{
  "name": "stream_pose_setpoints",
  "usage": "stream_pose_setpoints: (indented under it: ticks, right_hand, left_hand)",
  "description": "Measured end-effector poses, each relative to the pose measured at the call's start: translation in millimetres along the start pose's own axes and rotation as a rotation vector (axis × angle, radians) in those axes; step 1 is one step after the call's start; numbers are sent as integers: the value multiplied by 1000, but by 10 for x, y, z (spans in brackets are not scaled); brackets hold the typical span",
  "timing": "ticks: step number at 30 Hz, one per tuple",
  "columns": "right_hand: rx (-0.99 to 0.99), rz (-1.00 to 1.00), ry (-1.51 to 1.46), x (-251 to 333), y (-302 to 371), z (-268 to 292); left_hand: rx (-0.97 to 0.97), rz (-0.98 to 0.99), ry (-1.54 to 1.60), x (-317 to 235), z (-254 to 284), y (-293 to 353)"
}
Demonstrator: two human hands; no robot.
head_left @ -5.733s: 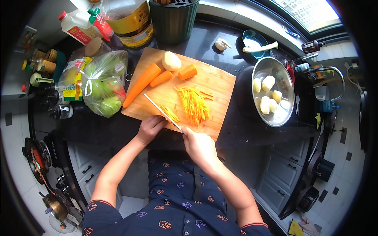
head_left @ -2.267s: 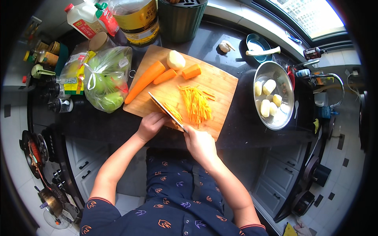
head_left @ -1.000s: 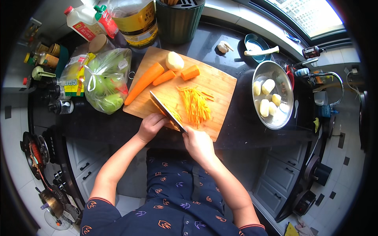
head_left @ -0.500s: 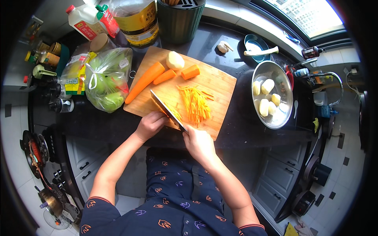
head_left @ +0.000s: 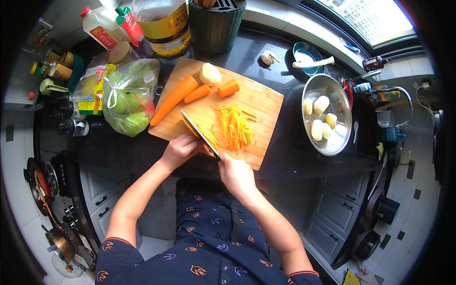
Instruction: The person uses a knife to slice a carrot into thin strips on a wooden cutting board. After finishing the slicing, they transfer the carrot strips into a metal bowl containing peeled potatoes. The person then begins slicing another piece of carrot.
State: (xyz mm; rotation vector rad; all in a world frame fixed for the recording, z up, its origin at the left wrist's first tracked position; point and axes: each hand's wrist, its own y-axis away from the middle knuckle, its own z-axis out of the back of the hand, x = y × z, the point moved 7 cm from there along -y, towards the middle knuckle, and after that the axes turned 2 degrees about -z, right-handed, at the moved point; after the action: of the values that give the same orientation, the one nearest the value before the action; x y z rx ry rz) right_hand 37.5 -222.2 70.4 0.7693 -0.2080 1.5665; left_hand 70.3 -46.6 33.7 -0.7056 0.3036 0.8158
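Observation:
My right hand (head_left: pixel 236 175) is closed round the handle of a kitchen knife (head_left: pixel 200 135), whose blade slants up and left over the wooden cutting board (head_left: pixel 266 104). Close against the blade's left side, my left hand (head_left: pixel 181 151) rests with curled fingers at the board's near edge; what lies under them is hidden. Fresh carrot strips (head_left: pixel 207 136) lie along the blade's right side. Beyond them spreads a pile of carrot shreds (head_left: pixel 236 127). Farther back on the board lie a whole carrot (head_left: pixel 175 100), two cut carrot pieces (head_left: pixel 229 88) and a peeled potato (head_left: pixel 210 74).
A metal bowl (head_left: pixel 348 118) of peeled potatoes stands right, near a garlic bulb (head_left: pixel 269 57) and a teal bowl (head_left: pixel 308 51) with a white-handled tool across it. Left of the board sits a tied plastic bag of green vegetables (head_left: pixel 130 95). A dark utensil holder (head_left: pixel 216 28) stands behind.
My right hand and the knife handle have shifted slightly left and toward me. The view has moved a little; the left hand and the food on the board look unchanged.

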Motion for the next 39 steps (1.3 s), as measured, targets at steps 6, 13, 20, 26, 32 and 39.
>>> stream_pose_setpoints:
  ticks: [6,13,20,26,32,39]
  right_hand:
    - [10,-29,14,45,-105,-20]
    - [19,8,0,80,8,114]
    - [7,0,40,38,-35,24]
    - [-15,23,-25,-63,-173,-82]
    - [5,22,-48,20,-38,76]
    - [18,27,-32,-40,-38,35]
  left_hand:
    - [-1,-17,-4,-20,5,-31]
    - [-52,-31,-107,-57,-26,56]
    - [-31,-10,-62,-34,-32,50]
    - [-44,-8,-57,-59,-2,3]
    - [-61,-24,-79,-49,-27,61]
    - [-73,-43,-93,-69,-22,61]
